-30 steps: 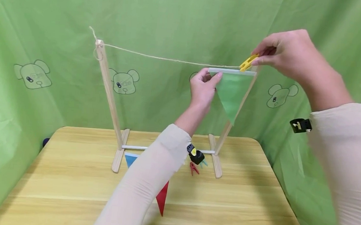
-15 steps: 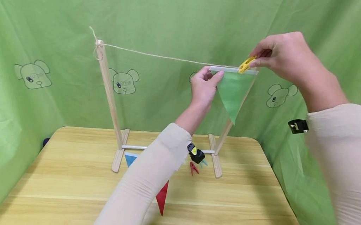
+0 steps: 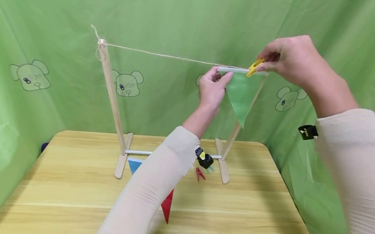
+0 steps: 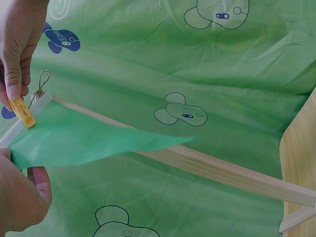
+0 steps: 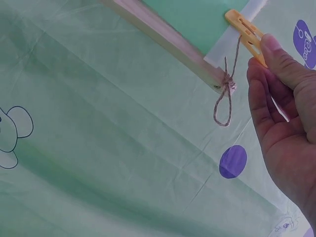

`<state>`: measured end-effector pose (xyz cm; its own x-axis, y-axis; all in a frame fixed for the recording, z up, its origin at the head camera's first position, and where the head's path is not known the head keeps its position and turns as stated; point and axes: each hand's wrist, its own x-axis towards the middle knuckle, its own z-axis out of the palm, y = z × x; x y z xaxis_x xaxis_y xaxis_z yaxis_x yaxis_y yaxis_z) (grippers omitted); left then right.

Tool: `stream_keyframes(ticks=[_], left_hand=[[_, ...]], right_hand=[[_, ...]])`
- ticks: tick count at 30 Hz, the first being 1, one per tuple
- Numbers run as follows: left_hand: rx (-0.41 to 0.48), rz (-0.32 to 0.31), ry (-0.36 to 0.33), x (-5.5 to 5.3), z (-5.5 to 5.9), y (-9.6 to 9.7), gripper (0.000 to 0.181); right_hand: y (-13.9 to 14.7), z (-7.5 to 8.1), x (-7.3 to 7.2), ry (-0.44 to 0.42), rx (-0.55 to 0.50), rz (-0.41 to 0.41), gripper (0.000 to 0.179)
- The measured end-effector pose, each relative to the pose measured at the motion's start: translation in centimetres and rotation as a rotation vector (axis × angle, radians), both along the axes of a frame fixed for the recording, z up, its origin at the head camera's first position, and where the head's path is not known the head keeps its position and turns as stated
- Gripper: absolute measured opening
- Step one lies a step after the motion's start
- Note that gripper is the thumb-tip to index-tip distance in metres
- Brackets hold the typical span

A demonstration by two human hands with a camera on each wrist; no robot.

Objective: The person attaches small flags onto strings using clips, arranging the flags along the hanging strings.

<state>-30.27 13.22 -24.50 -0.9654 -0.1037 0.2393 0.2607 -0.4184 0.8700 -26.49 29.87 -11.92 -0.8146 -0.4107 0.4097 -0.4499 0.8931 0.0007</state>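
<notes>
Green pennant [image 3: 242, 93] hangs between left hand [image 3: 211, 91], pinching the left end of its white top band [image 3: 235, 70], and right hand [image 3: 292, 59], pinching yellow clothespin [image 3: 255, 67] set across that band, near the string [image 3: 156, 54].

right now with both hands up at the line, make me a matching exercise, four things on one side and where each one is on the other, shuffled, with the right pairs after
Things:
1. yellow clothespin
2. red clothespin
3. green pennant
4. twine

Places:
A. on the tabletop
B. tied at the top of a wooden post
C. pinched by the right hand
D. held near its white top strip by the left hand

Pairs: 1-C, 2-A, 3-D, 4-B
</notes>
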Motion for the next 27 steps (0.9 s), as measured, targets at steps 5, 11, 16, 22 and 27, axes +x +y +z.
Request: stream_keyframes(ticks=[5, 11, 16, 22, 27], left_hand=[[0.020, 0.002, 0.014, -0.10, -0.04, 0.08, 0.015], [0.042, -0.001, 0.048, -0.14, -0.16, -0.04, 0.015], [0.026, 0.013, 0.068, -0.12, -0.12, -0.25, 0.016], [0.021, 0.021, 0.064, -0.07, -0.11, -0.55, 0.017], [0.003, 0.015, 0.054, -0.22, -0.22, -0.69, 0.018]], right_hand=[[0.17, 0.30, -0.13, -0.064, 0.042, -0.061, 0.029], [0.11, 0.31, -0.19, -0.090, 0.049, -0.069, 0.034], [0.00, 0.27, -0.18, -0.090, 0.052, -0.062, 0.037], [-0.17, 0.11, -0.22, -0.076, 0.046, -0.047, 0.038], [-0.26, -0.05, -0.28, -0.077, 0.040, -0.039, 0.038]])
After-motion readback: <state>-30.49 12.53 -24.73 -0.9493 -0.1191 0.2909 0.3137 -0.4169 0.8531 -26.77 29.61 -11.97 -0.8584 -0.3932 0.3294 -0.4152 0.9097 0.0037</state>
